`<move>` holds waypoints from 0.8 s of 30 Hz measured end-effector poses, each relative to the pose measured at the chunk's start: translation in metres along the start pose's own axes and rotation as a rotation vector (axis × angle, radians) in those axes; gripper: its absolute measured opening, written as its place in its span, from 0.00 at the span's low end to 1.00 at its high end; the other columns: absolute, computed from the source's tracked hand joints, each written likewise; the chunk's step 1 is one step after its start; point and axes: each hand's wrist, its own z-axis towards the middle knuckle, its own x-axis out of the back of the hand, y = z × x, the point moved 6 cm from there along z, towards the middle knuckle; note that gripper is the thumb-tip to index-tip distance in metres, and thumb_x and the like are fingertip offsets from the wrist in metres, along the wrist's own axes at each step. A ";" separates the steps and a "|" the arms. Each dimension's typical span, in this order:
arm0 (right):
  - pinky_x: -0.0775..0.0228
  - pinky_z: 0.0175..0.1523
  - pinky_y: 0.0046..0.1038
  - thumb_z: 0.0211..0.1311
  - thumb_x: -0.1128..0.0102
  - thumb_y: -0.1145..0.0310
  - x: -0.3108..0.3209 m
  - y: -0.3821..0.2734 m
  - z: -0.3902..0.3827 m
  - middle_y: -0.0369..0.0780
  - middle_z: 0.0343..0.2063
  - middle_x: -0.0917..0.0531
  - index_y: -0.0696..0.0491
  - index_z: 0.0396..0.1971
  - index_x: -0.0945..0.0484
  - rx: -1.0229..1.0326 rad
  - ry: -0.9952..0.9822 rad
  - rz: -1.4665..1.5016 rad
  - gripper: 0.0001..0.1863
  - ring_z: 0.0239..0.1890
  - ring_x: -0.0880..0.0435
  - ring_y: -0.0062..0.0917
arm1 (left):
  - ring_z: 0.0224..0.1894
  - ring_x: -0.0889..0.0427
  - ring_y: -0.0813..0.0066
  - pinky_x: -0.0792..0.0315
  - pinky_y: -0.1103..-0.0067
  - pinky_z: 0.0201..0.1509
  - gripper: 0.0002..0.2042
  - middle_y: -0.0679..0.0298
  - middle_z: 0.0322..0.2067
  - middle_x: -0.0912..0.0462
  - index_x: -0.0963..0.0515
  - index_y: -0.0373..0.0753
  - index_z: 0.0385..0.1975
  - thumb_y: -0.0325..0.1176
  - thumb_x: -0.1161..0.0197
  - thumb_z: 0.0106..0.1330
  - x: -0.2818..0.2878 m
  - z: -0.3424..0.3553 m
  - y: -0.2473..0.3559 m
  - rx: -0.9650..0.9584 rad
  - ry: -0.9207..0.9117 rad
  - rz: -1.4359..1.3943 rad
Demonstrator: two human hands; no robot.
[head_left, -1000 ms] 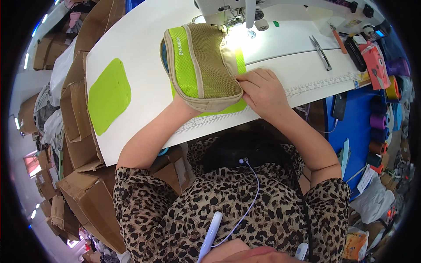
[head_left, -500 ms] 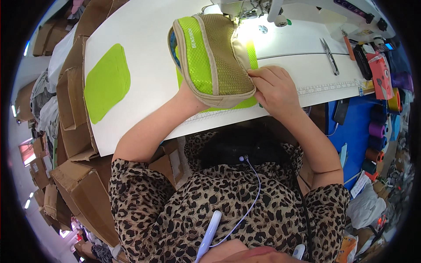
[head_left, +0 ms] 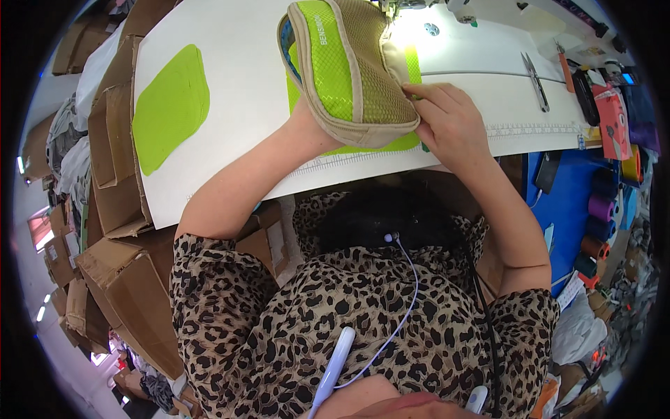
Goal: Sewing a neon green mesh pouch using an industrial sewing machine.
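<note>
A lime-green and khaki mesh pouch [head_left: 380,73] with beige binding is held up over the table, just in front of the lit sewing machine [head_left: 396,5]. Its curved left side gapes and shows a blue inside. My left hand [head_left: 312,127] goes in behind the pouch from the lower left; its fingers are hidden. On the right edge, my right hand [head_left: 453,124] pinches the beige binding between thumb and fingers. Under the pouch lies a lime-green fabric piece [head_left: 414,64], partly covered.
At left on the white table [head_left: 237,84] lies a stack of lime-green cut pieces [head_left: 171,108]. Thread snips [head_left: 535,82] lie at right, beyond a ruler strip [head_left: 534,130] along the front edge. Thread spools [head_left: 600,206] stand at far right; cardboard boxes [head_left: 112,140] crowd the left.
The whole view has shifted, so the table and pouch appear a little higher. Both hands keep their places on the pouch, and I see no clear change in the grip.
</note>
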 end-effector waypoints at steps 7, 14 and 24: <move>0.26 0.53 0.32 0.44 0.30 0.71 -0.008 0.012 0.005 0.33 0.45 0.16 0.52 0.34 0.20 0.042 -0.017 -0.010 0.14 0.47 0.19 0.28 | 0.48 0.18 0.63 0.22 0.71 0.51 0.21 0.60 0.46 0.19 0.22 0.39 0.47 0.39 0.26 0.54 0.035 -0.027 0.085 -0.117 -0.303 -0.036; 0.26 0.50 0.32 0.44 0.32 0.72 -0.010 0.024 0.006 0.32 0.39 0.16 0.52 0.35 0.18 0.053 0.054 0.009 0.14 0.43 0.19 0.28 | 0.56 0.25 0.75 0.33 0.73 0.58 0.13 0.71 0.48 0.23 0.23 0.46 0.43 0.33 0.38 0.57 0.039 0.012 0.108 -0.477 -0.036 0.598; 0.24 0.43 0.32 0.48 0.33 0.68 -0.017 0.028 0.028 0.34 0.30 0.20 0.51 0.26 0.21 0.020 -0.008 -0.025 0.06 0.39 0.19 0.29 | 0.34 0.19 0.73 0.31 0.73 0.51 0.04 0.70 0.25 0.21 0.25 0.44 0.28 0.32 0.37 0.58 0.048 0.035 0.077 -0.412 0.062 0.584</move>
